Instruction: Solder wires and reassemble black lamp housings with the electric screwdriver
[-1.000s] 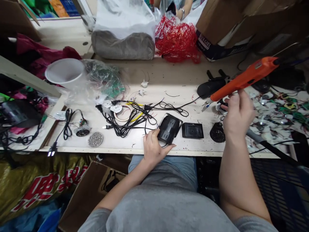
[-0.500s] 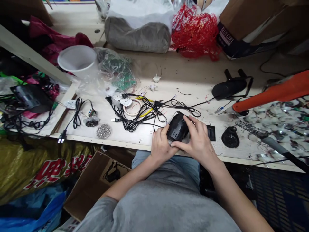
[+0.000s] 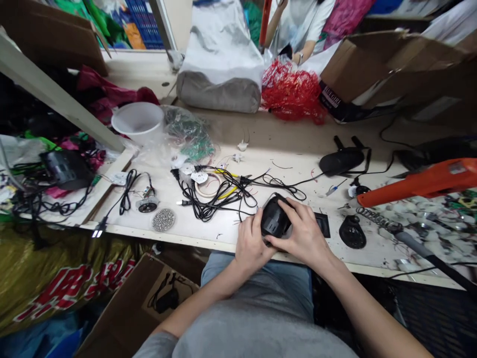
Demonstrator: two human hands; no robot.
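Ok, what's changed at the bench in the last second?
The right hand has let go of the orange glue gun, which now lies at the right of the bench, and moved across to grip the black plastic housing. The left hand stayed on the housing. The tangle of black cables stayed where it was.

Left hand [image 3: 252,243] and right hand [image 3: 303,231] clasp a black plastic housing [image 3: 275,217]
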